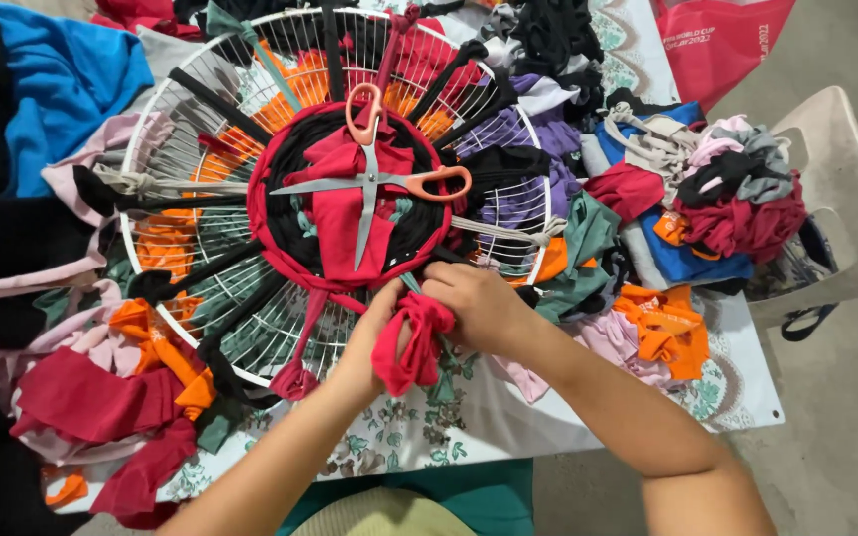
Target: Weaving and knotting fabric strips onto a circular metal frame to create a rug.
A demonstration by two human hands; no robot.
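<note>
Big round white wire fan-guard frame [156,129] takes up most of the table, red-and-black woven rag disc [295,169] at its hub. Orange-handled scissors [374,184] lie open on the disc and could slide off. Left hand [364,342] and right hand [474,303] both pinch the red fabric strip [414,347] at the disc's near edge; tugging it might shift the frame.

1. Both bare forearms come up from the lower edge of the view and converge; the wrists end close together.
2. The left hand [374,333] sits just left of the grip, palm turned inward, fingers curled; its fingertips are hidden behind what it pinches.
3. The right hand [474,303] lies just above and right of the grip, knuckles up, fingers [441,281] bent and closed down; its wrist is angled inward.
4. The two hands touch at the grip.
</note>
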